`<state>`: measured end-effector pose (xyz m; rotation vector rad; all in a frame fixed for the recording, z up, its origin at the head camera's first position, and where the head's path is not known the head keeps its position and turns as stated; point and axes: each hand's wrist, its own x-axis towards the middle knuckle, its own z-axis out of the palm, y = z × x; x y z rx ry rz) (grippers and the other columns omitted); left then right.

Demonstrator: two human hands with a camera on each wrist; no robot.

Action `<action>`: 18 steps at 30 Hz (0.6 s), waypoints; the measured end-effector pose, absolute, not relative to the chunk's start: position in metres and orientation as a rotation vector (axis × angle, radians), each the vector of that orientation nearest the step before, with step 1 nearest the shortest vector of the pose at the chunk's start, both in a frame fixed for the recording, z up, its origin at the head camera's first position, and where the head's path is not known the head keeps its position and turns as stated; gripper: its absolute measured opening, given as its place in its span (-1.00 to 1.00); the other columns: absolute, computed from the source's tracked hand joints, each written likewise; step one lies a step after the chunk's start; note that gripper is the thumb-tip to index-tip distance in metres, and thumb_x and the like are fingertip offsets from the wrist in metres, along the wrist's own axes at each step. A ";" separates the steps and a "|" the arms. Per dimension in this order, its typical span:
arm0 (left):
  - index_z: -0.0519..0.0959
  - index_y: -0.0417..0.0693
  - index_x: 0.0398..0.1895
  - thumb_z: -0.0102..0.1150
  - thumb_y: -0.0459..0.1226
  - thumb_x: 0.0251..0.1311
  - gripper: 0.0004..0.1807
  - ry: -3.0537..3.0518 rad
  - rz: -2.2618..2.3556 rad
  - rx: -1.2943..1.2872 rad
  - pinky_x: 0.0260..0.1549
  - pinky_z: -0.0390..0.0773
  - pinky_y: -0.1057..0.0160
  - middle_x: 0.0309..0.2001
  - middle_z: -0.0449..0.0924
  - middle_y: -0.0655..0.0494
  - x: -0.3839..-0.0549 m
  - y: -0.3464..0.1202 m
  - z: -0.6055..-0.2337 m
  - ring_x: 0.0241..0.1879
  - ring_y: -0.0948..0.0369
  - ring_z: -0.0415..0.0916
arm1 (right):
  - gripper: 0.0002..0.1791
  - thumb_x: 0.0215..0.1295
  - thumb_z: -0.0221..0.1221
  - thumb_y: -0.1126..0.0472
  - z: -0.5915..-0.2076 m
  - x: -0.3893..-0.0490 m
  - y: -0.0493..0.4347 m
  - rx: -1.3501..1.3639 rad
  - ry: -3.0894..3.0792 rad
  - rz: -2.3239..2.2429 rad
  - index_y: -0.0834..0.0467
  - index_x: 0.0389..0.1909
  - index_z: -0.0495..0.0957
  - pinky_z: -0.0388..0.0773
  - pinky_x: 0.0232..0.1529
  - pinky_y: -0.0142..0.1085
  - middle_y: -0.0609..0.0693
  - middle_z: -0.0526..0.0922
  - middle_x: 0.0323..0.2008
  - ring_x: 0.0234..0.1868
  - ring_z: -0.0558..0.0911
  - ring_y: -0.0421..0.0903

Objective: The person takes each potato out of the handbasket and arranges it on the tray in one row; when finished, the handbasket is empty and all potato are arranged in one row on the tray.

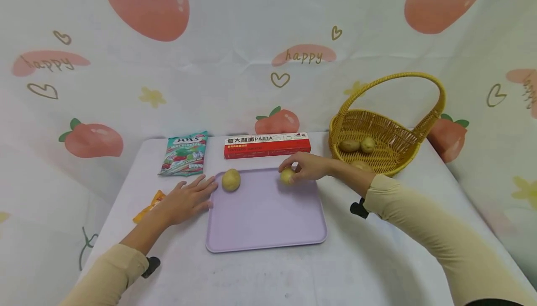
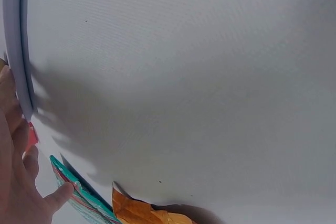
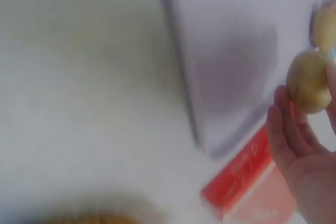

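Note:
My right hand (image 1: 312, 166) pinches a potato (image 3: 310, 82) between thumb and fingertips, over the far right part of a lilac tray (image 1: 264, 217). In the right wrist view the potato hangs above the tray's surface, which bears a shadow. A second potato (image 1: 231, 180) lies in the tray's far left corner. My left hand (image 1: 189, 202) has its fingers spread, with the fingertips at the tray's left rim. Behind the right forearm stands a yellow wicker basket (image 1: 388, 168) with a tall handle. Potatoes (image 1: 367, 145) lie inside it, one partly hidden by the arm.
A red and white pasta box (image 1: 267, 146) lies behind the tray. Left of it is a teal candy bag (image 1: 184, 154). An orange packet (image 1: 151, 205) lies partly behind the left hand. A printed cloth (image 1: 226, 86) hangs behind the white table.

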<state>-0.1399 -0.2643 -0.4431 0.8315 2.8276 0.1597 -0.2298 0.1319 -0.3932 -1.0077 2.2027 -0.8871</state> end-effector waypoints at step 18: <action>0.20 0.04 0.54 0.02 0.09 0.42 -0.29 2.830 0.159 0.825 0.29 0.08 -0.43 0.54 0.12 0.00 -0.139 -0.265 -0.445 0.52 -0.13 -0.02 | -0.54 0.23 0.35 0.31 -0.434 -0.233 0.060 -0.860 2.259 -1.109 0.29 0.17 0.58 0.53 0.10 -0.31 0.07 0.66 0.03 0.01 0.54 -0.06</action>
